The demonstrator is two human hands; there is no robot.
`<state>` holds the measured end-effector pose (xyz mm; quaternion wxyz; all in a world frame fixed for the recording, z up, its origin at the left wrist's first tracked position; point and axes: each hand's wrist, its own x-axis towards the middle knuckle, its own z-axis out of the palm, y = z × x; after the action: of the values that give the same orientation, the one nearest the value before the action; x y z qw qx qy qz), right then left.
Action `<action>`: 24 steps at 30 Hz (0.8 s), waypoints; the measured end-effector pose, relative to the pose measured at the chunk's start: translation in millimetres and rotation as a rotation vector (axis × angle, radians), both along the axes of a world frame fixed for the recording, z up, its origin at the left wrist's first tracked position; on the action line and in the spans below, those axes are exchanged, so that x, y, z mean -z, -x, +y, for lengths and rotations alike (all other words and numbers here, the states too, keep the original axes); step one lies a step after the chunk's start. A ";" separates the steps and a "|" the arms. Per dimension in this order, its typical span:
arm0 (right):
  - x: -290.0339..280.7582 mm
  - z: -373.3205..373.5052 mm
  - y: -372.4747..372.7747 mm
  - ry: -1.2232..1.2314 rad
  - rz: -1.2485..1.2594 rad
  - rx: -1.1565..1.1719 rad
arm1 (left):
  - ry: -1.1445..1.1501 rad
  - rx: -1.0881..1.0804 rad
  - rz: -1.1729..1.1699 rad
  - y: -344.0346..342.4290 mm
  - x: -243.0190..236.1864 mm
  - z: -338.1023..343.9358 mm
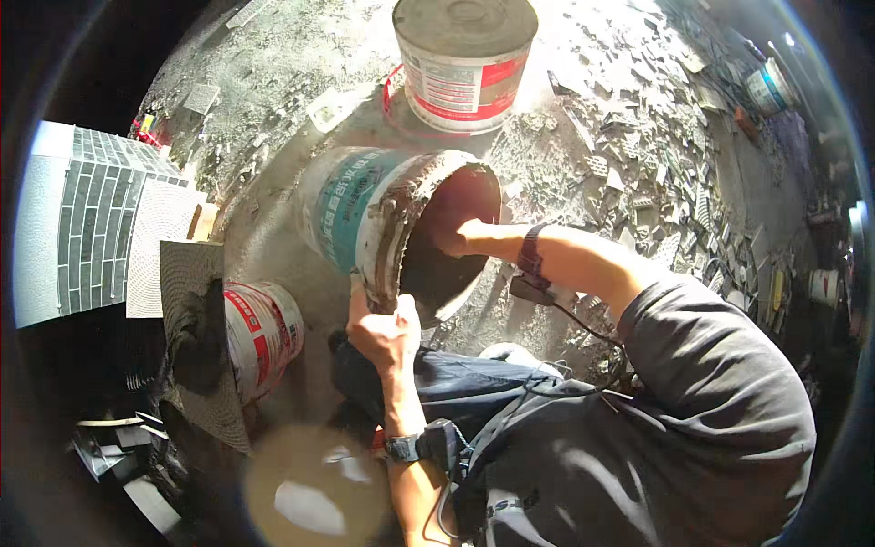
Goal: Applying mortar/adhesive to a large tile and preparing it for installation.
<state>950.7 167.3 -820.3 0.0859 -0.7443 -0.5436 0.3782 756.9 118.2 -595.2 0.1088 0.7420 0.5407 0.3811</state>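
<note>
A white and teal plastic bucket (351, 196) lies tipped on its side, its mouth facing right. Grey dried material crusts its rim. My left hand (387, 335) grips the lower edge of the rim, fingers against the outside wall. My right hand (463, 238) reaches into the mouth; its fingers are lost in the glare and shadow inside, so what they hold or touch cannot be seen. The bucket's inside looks dark, with its contents not visible.
Beyond stands a white and red bucket (465, 82) with a lid-like grey top. Another red and white bucket (264, 333) is at left, beside tile sheets (100, 219) and a grey-smeared board (196, 337). Broken tile pieces (629, 173) litter the floor at right.
</note>
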 end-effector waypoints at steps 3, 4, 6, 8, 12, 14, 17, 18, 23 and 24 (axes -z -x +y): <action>64.2 -68.9 -39.0 0.397 0.717 -0.048 | 0.348 0.005 0.055 14.3 18.1 5.1; 66.0 -81.3 -37.3 0.106 0.439 -0.418 | 0.209 0.082 -0.064 -3.8 3.4 11.3; -9.9 -66.7 55.6 0.093 0.405 -0.591 | 0.513 -0.083 -0.037 34.0 -10.5 6.3; -41.6 -69.4 61.0 0.032 0.469 -0.556 | 0.472 -0.053 -0.095 35.6 -15.0 5.1; -141.7 -82.4 42.5 0.197 1.007 -0.157 | 0.671 -0.062 -0.313 33.9 -14.1 3.3; -155.8 -87.5 46.0 0.179 1.454 0.164 | 0.507 0.004 -0.113 42.1 -1.3 5.6; -190.2 -75.4 38.8 0.291 1.308 0.214 | 0.514 0.045 -0.139 39.3 2.7 6.6; -195.8 -74.4 28.1 0.260 1.325 0.168 | 0.596 0.039 -0.195 34.6 0.7 8.2; -247.0 -68.1 22.0 0.018 1.095 -0.025 | 0.732 -0.236 -0.631 94.3 -9.9 42.3; -260.3 -77.5 -8.8 -0.008 0.963 0.021 | 0.811 -0.314 -0.715 51.6 -18.6 45.1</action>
<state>959.4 89.7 -559.9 0.3344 -0.4898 -0.4359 0.6769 705.3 163.2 -576.6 0.5040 0.3759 0.6773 0.3821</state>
